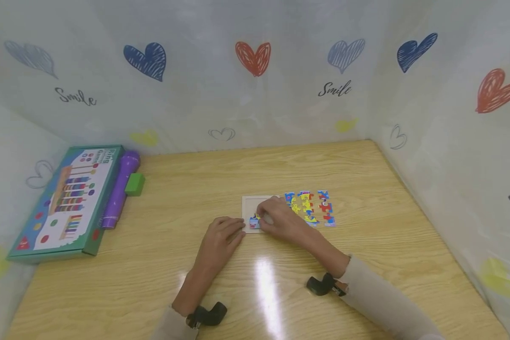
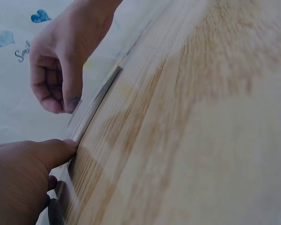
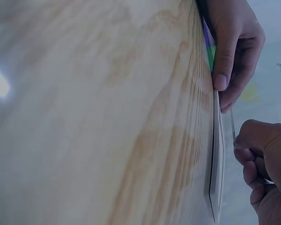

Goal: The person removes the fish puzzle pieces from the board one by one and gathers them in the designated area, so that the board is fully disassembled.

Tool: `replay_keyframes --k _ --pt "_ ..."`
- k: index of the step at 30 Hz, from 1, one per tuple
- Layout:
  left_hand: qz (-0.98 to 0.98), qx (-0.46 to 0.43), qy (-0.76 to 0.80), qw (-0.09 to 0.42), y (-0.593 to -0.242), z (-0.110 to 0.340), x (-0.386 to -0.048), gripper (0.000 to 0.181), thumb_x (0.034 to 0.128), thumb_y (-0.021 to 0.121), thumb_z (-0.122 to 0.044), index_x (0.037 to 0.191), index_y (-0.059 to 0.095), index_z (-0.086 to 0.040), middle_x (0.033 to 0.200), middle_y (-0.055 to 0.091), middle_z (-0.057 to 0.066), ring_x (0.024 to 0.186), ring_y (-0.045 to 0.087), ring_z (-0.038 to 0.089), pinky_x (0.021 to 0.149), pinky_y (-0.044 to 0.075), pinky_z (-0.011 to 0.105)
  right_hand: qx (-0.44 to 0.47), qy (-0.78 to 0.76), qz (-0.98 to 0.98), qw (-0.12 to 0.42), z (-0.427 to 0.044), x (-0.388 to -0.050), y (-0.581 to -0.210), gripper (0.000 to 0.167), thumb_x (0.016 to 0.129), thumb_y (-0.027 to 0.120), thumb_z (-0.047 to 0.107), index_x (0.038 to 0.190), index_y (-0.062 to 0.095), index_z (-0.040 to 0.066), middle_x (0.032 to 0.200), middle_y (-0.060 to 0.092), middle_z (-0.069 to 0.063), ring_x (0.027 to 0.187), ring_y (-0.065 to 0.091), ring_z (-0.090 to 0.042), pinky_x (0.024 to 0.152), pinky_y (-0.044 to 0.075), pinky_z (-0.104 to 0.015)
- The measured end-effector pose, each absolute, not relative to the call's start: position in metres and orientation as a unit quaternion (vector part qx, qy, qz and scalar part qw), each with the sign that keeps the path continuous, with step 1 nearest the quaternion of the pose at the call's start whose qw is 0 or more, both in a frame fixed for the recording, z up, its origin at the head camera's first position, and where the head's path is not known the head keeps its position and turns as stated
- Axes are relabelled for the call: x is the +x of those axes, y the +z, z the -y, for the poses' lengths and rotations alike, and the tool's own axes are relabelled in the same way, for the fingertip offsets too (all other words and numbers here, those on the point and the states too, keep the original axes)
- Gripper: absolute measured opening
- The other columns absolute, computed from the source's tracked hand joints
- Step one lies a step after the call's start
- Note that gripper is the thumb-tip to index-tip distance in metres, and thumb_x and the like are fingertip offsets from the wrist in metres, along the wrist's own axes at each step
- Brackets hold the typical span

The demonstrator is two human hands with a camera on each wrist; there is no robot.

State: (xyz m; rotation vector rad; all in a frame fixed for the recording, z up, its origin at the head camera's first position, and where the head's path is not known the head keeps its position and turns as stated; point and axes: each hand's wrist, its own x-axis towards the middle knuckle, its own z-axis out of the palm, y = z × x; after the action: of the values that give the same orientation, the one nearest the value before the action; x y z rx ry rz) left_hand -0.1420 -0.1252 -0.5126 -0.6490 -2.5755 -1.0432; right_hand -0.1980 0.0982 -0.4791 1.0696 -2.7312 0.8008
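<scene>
A small light wooden puzzle tray (image 1: pixel 247 204) lies on the table in the head view. At its lower left are blue jigsaw pieces (image 1: pixel 253 223), partly covered by the fingers. My right hand (image 1: pixel 282 217) is over the tray, thumb and fingers pinching a puzzle piece (image 1: pixel 269 218) that is mostly hidden. My left hand (image 1: pixel 219 238) rests against the tray's left edge, fingers fairly straight; the right wrist view shows its thumb (image 3: pixel 221 80) touching the rim. Right of the tray, colourful jigsaw pieces (image 1: pixel 308 205) stand in columns, the nearest partly behind my right hand.
At the left of the wooden table (image 1: pixel 187 179) lies a ring game box (image 1: pixel 68 203). Beside it are a purple toy microphone (image 1: pixel 120 193) and a green block (image 1: pixel 135 184). A pale curtain (image 1: pixel 195 104) with printed hearts hangs behind the table and along its sides.
</scene>
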Motion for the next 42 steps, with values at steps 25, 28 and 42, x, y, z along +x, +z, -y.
replay_keyframes --k 25,28,42 --pt "0.892 -0.225 -0.353 0.173 -0.516 0.125 -0.141 0.022 0.0861 0.08 -0.011 0.108 0.077 -0.009 0.115 0.073 0.002 0.111 0.06 0.022 0.096 0.048 0.039 0.314 0.263 0.911 0.055 -0.141 -0.189 -0.472 0.013 0.083 0.071 -0.001 0.092 0.066 0.006 0.089 0.064 0.002 0.087 0.051 -0.016 0.087 0.044 -0.039" --pt "0.891 -0.224 -0.353 0.173 -0.516 0.126 -0.141 0.023 0.0859 0.08 -0.011 0.108 0.077 -0.009 0.115 0.073 0.002 0.111 0.06 0.022 0.096 0.049 0.039 0.315 0.261 0.911 0.057 -0.144 -0.187 -0.472 0.013 0.083 0.071 0.0 0.093 0.066 0.005 0.089 0.065 0.001 0.085 0.05 -0.017 0.087 0.043 -0.04" --pt "0.897 -0.212 -0.361 0.142 -0.515 0.125 -0.142 0.022 0.0897 0.077 -0.014 0.111 0.076 -0.01 0.118 0.072 0.0 0.115 0.058 0.02 0.099 0.046 0.036 0.319 0.258 0.907 0.092 -0.163 -0.184 -0.475 0.017 0.079 0.074 -0.003 0.092 0.065 0.004 0.09 0.066 -0.002 0.09 0.058 -0.022 0.085 0.042 -0.043"
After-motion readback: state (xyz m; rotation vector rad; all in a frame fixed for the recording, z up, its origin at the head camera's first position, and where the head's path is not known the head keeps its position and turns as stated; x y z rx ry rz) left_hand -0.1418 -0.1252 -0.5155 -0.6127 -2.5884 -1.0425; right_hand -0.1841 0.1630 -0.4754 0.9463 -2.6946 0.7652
